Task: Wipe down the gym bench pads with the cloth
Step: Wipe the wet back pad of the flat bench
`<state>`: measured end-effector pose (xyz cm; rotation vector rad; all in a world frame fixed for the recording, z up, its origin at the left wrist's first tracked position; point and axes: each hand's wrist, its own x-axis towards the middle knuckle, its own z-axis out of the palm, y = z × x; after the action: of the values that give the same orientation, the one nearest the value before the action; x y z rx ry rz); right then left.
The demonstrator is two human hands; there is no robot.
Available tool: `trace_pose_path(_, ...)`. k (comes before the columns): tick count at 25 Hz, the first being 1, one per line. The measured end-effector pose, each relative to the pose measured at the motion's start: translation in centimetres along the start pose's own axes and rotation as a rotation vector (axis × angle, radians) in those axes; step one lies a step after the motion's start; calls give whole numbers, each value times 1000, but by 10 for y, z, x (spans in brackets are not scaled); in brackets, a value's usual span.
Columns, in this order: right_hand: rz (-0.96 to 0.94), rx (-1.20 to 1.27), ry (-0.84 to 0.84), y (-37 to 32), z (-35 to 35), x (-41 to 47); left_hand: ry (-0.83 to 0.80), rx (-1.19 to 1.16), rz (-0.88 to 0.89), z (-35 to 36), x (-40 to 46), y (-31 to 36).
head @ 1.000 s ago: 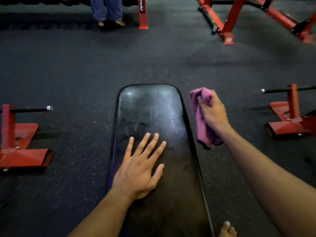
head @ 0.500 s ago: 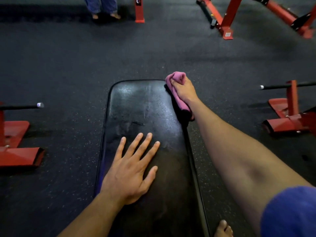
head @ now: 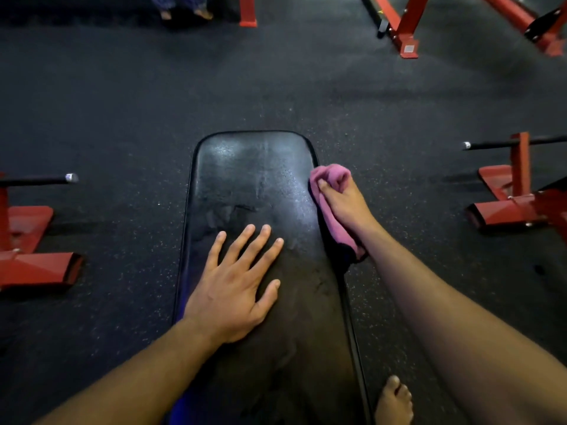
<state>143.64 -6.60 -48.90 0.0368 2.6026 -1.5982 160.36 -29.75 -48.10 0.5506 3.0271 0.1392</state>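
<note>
A long black bench pad [head: 254, 179] runs away from me down the middle of the view, its far end shiny with smears. My left hand [head: 236, 286] lies flat on the pad with fingers spread, holding nothing. My right hand [head: 343, 204] is closed on a bunched pink cloth [head: 329, 179] and presses it against the pad's right edge, near the far end. The cloth's lower end hangs down beside the pad.
Dark rubber floor surrounds the bench. Red metal stands with black bars sit at left [head: 27, 265] and right [head: 515, 200]. A red rack frame [head: 405, 35] stands far right. Another person's feet [head: 187, 13] show at top. My bare foot [head: 394, 403] rests right of the bench.
My right hand went with the cloth from beside the pad to its far right corner, then drew back toward me along the right edge. The left hand has stayed flat.
</note>
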Motion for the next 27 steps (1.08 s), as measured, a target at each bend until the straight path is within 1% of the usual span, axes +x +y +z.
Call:
trace_pose_path(3,-175,-146,-48,-24,-6,65,-15,94,169,-29,54,-45)
trace_pose_path(4,-221,-186,-76,-34,-16,87,-35,97,177,-37,81,-61)
trace_pose_path(6,-295,-322,-168,-53,-37,124,-67,63,105,-39,112,-75)
trace_pose_path(7,-322,-335,-223,-60,-41,137,-85,27,75,-31,118,-76)
trace_pose_path(8,-321,-283,-299,-63,-36,150,-88,-5,63,-21,120,-75)
trace_pose_path(10,-153,-151,-429,-59,-16,164,-68,-39,81,-15,118,-75)
trace_pose_path(11,-104,-122,-455,-55,-4,167,-52,-47,81,-17,119,-77)
trace_pose_path(12,-117,-86,-461,-46,8,171,-44,-59,72,-18,120,-80)
trace_pose_path(14,-137,-55,-419,-28,21,171,-40,-90,83,-18,121,-78)
trace_pose_path(17,-108,-23,-333,-22,20,181,-17,-105,90,-14,120,-80)
trace_pose_path(18,-81,-12,-380,-24,20,188,-8,-99,98,-14,120,-81)
trace_pose_path(19,-58,-54,-473,-38,20,196,4,-90,102,-14,119,-82)
trace_pose_path(20,-36,-171,-569,-54,26,208,22,-81,100,-13,120,-82)
trace_pose_path(21,-13,-335,-664,-73,36,220,37,-74,100,-9,121,-80)
trace_pose_path(23,-60,-620,-798,-106,73,233,56,-66,97,-5,121,-78)
trace_pose_path(25,-148,-722,-844,-131,115,230,73,-62,102,-5,120,-82)
trace_pose_path(27,-241,-768,-828,-152,146,219,66,-50,114,-5,121,-82)
